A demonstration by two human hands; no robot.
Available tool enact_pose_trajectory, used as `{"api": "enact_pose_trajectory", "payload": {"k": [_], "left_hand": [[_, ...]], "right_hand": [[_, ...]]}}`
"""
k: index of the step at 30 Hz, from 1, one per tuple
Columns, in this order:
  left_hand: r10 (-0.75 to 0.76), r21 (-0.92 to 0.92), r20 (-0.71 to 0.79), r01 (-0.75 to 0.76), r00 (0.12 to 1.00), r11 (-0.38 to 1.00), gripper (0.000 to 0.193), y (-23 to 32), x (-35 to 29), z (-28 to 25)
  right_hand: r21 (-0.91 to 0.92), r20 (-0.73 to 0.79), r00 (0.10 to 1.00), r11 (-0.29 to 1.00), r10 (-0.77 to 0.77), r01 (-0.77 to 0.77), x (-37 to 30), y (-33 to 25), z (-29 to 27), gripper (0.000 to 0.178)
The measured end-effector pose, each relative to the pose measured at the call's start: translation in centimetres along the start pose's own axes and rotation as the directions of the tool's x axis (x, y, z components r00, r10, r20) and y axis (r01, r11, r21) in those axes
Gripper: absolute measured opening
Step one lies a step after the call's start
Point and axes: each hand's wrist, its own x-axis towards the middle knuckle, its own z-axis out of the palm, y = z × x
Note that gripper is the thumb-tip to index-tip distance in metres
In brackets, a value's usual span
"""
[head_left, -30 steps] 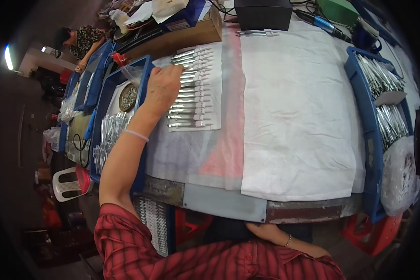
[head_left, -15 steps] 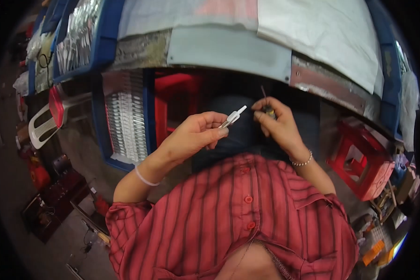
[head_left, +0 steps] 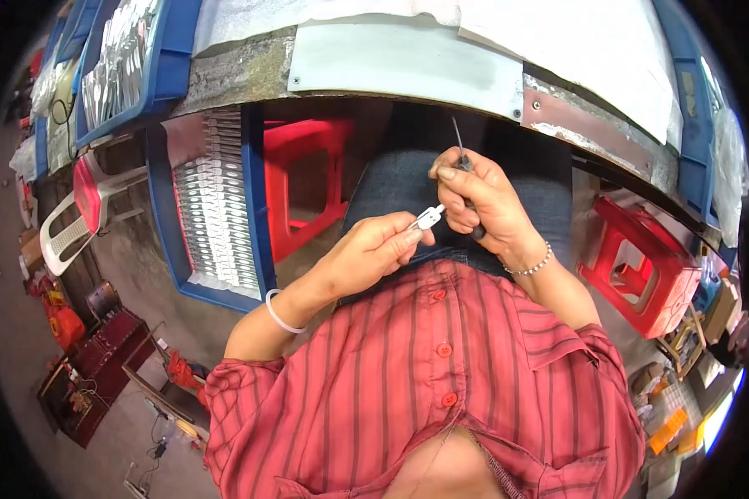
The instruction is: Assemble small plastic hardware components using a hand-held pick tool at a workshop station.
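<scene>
Your left hand (head_left: 383, 249), at the centre of the frame, is closed on a small white-ended part (head_left: 429, 218); its fingers cover the rear of that part. Your right hand (head_left: 487, 200), just beside it, is closed around a thin-shafted tool (head_left: 466, 164), with the shaft pointing to the top of the frame and the fingers hiding some of the dark handle. Whether the part touches your right fingers cannot be told. Beyond the hands, the table edge (head_left: 408, 58) crosses the upper frame. A blue crate (head_left: 266, 241) of close-set metallic pieces (head_left: 216, 212) is at centre left.

Count: one part in your left hand, one tool in your right, one blue crate below the table, two red stools (head_left: 676, 295), one under the table and one at right, and one white chair (head_left: 58, 245) at left; the metallic pieces overlap too closely to count.

Surface and room: white sheeting (head_left: 574, 41) covers the tabletop; a grey floor (head_left: 175, 399) extends to a dark red cabinet (head_left: 108, 366) at lower left
</scene>
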Motion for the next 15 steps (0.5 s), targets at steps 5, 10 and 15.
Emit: {"api": "enact_pose_trajectory", "payload": {"k": [5, 10, 15], "left_hand": [[0.026, -0.105, -0.043, -0.030, 0.999, 0.994, 0.023, -1.7, 1.7, 0.1], [-0.002, -0.257, -0.001, 0.001, 1.000, 0.966, 0.030, -1.4, 4.0, -1.3], [-0.002, -0.188, -0.065, -0.010, 0.998, 0.982, 0.029, -1.3, 5.0, -0.9]], "right_hand": [[-0.163, -0.101, 0.994, 0.986, -0.050, 0.033, -0.2, -0.1, -0.9, 0.019], [-0.959, 0.105, 0.924, 0.208, -0.367, 0.191, -4.3, -2.2, -1.5, 0.048], [-0.972, 0.229, 0.936, -0.009, -0.266, 0.235, -7.0, -3.6, -0.8, 0.045]]}}
